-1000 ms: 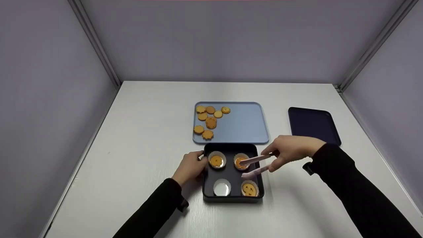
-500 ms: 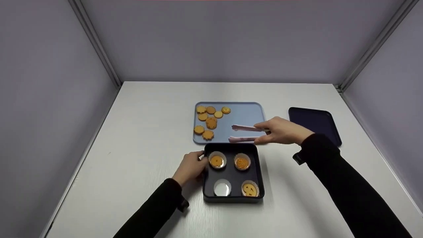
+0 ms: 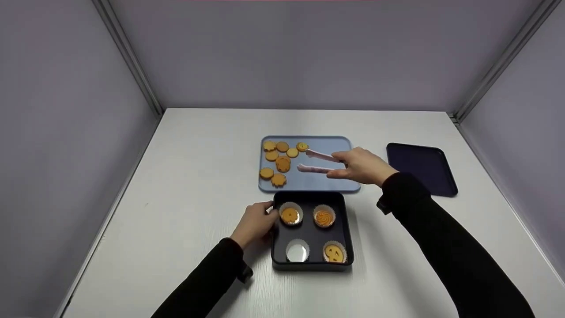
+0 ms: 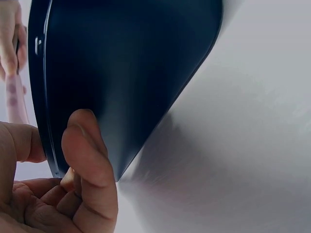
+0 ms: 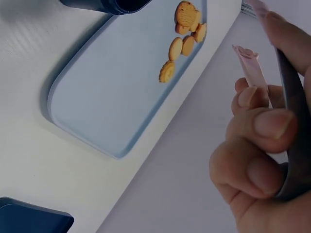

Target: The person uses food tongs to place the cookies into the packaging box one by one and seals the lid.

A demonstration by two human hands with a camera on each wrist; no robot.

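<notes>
Pink tongs point(image 3: 314, 169) held in right hand point(image 3: 359, 165), arms spread wide, nothing between the tips; poised over blue tray point(image 3: 329, 182), just beside the swirl-edged cookie point(image 3: 302, 147). Wall of black box point(image 3: 349, 238) gripped between thumb and fingers of left hand point(image 3: 256, 223). Cookies judged light, stiff, brittle; best taken by opposite edges, gently squeezed. Box probably light and rigid, well held at the rim. Hinge end of tongs hidden in head view; one tip cut off in right wrist view. Clearance above tray cannot be told.
</notes>
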